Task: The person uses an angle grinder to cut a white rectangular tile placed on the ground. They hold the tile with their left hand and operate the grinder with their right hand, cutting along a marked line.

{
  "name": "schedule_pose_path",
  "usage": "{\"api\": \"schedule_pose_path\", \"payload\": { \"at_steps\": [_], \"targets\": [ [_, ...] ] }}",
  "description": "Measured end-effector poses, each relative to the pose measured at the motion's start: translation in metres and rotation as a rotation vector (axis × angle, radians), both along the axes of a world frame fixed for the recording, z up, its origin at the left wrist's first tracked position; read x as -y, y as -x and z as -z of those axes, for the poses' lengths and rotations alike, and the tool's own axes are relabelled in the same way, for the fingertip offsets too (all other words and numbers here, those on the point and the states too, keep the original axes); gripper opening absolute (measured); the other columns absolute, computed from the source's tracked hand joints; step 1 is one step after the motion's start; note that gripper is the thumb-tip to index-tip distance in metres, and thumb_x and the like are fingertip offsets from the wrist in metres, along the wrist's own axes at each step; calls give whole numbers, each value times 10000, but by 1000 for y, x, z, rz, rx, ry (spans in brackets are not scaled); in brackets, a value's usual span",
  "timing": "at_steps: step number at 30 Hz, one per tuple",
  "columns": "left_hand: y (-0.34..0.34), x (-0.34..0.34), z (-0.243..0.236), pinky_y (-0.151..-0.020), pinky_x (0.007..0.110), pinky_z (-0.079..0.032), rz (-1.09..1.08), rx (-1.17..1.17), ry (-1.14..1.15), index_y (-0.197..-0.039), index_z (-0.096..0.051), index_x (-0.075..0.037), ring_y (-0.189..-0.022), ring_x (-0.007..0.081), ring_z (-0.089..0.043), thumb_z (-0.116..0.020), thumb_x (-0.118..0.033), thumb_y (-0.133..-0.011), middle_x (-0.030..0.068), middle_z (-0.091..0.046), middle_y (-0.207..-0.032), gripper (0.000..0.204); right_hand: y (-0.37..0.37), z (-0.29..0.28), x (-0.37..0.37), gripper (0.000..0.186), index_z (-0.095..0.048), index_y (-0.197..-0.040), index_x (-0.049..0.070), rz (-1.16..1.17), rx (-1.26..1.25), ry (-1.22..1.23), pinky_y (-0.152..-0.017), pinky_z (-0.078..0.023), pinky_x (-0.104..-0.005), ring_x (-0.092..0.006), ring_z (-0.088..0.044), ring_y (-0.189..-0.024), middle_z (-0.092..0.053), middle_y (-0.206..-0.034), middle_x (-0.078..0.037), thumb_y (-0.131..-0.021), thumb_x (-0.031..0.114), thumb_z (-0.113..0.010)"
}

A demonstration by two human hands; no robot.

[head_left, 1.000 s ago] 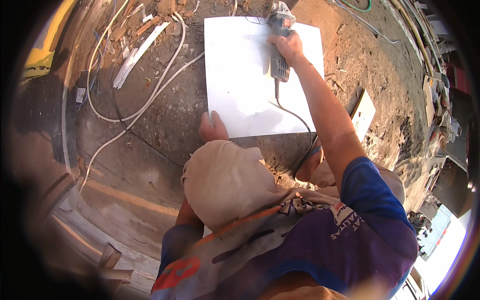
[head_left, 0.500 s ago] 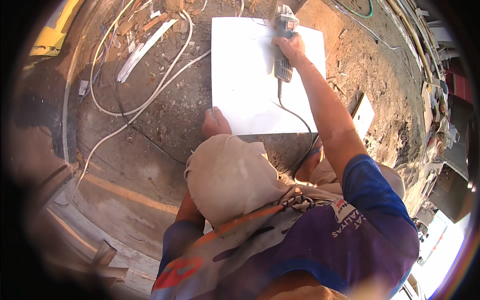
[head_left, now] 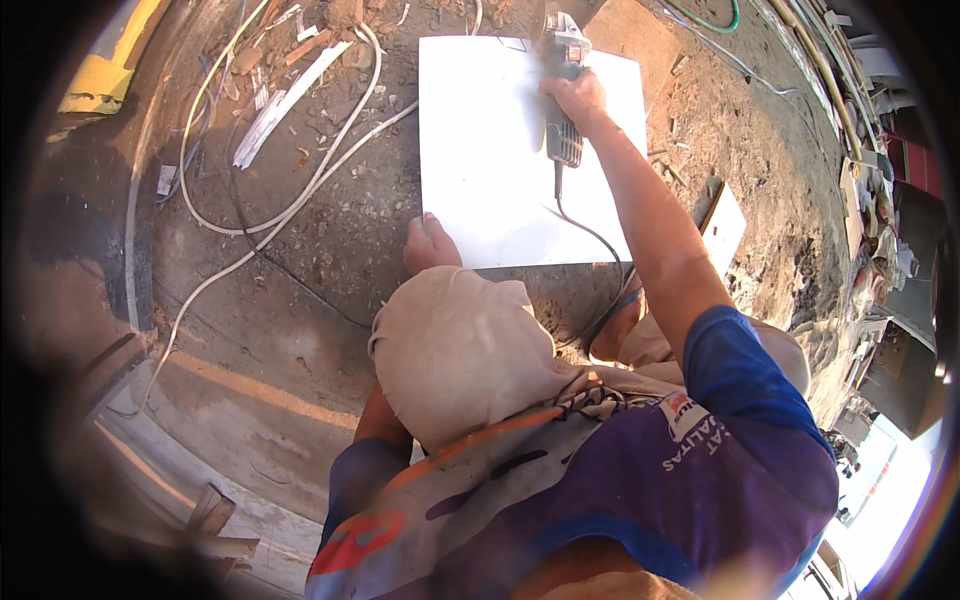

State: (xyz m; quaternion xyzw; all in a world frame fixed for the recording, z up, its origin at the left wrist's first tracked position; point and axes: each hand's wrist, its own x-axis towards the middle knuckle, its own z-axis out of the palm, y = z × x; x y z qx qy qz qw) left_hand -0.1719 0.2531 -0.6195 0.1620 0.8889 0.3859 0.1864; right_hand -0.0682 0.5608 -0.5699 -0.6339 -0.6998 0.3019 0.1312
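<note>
At the far left, a smooth, angular yellow object (head_left: pixel 100 85) stands above the dark, worn surface. Next to it, a pale, round-sectioned cable (head_left: pixel 185 180) loops loosely over gritty brown ground (head_left: pixel 370 205) strewn with crumbs and chips. Inside the loop lies a long white strip (head_left: pixel 285 105) with ragged, splintered ends.

The left hand (head_left: pixel 432 246) is at the lower left corner of a flat, white, roughly square sheet (head_left: pixel 500 180), its fingers bent at the edge; how far they close beneath it cannot be told. The sheet lies on the ground in front of the person, smooth and glaring in the sun. A knee in soft, creased beige cloth (head_left: pixel 465 355) rounds up just below that hand.

Over the sheet's upper right part, the right hand (head_left: pixel 580 97) has its fingers wrapped around the body of an angle grinder (head_left: pixel 565 146), a long, grey-and-dark tool with a slotted rear end; its disc end is blurred near the sheet's top edge. A thin black cord (head_left: pixel 600 240) curves from the tool across the sheet. Farther right, a flat white offcut (head_left: pixel 725 232) lies on rough, pitted soil, and a slim green hose (head_left: pixel 722 28) bends above.
</note>
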Motion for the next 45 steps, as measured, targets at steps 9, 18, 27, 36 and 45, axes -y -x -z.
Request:
{"api": "schedule_pose_path", "payload": {
  "at_steps": [9, 18, 27, 36, 45],
  "targets": [
    [0, 0, -3, -740, 532, -477, 7, 42, 8, -986, -658, -1, -867, 467, -640, -495, -338, -983, 260, -683, -890, 374, -2, -25, 16, 705, -551, -1099, -135, 5, -135, 137, -756, -568, -379, -299, -680, -883, -658, -1018, -245, -639, 340, -794],
    [-1, -2, -11, -750, 522, -484, 19, 41, 13, -993, -667, 10, -870, 450, -653, -493, -333, -984, 257, -688, -901, 384, 0, -42, 29, 725, -538, -1129, -132, 29, -140, 131, -783, -569, -384, -300, -679, -906, -656, -1026, -249, -646, 351, -783],
    [-1, -1, -5, -733, 524, -487, 10, 11, 17, -993, -674, 6, -843, 451, -657, -495, -327, -983, 247, -693, -881, 378, 3, -41, 32, 721, -538, -1149, -130, 68, -124, 131, -810, -577, -393, -327, -687, -944, -658, -1056, -270, -662, 341, -785],
    [-1, -3, -3, -721, 521, -489, -3, 2, 0, -980, -679, 3, -829, 454, -655, -501, -328, -979, 246, -691, -865, 376, 7, -48, 32, 718, -535, -1151, -130, 39, -130, 126, -809, -576, -402, -332, -687, -941, -657, -1065, -268, -656, 325, -787],
    [1, -1, 6, -682, 528, -469, 2, -29, -40, -916, -664, 7, -785, 463, -640, -509, -314, -976, 253, -671, -818, 362, 19, -40, 13, 708, -523, -1142, -122, 2, -228, 83, -820, -561, -387, -306, -676, -928, -651, -1046, -246, -655, 318, -788]
  ]
}}
